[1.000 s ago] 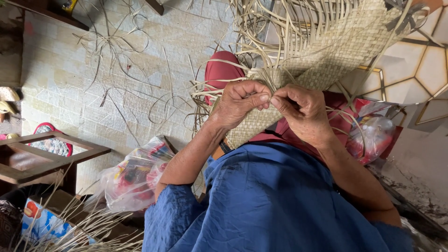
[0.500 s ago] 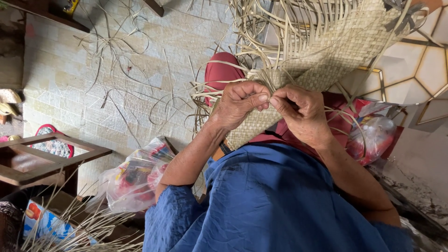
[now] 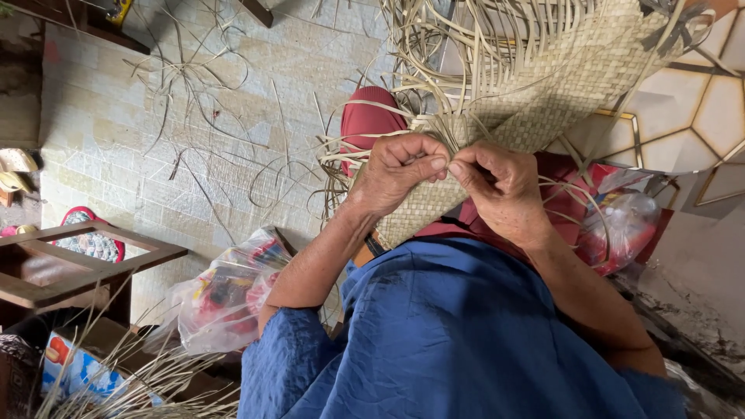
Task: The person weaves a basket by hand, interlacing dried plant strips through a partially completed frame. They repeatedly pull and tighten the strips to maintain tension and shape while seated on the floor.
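Note:
A pale woven straw mat [image 3: 543,93] lies over my lap and runs up to the top right, with many loose strips sticking out along its edge. My left hand [image 3: 400,172] pinches the mat's woven edge between thumb and fingers. My right hand [image 3: 500,190] meets it fingertip to fingertip and grips the same edge and a strip. Both forearms come out of blue sleeves [image 3: 458,334]. What lies under the hands is hidden.
Loose straw strips [image 3: 202,147] are scattered over the tiled floor. A wooden stool frame [image 3: 70,264] stands at the left. Clear plastic bags of packets sit at lower left [image 3: 221,299] and at right [image 3: 621,229]. A bundle of straw [image 3: 132,380] lies bottom left.
The hands stay together on the mat's edge; only the fingers shift slightly. Nothing else has moved.

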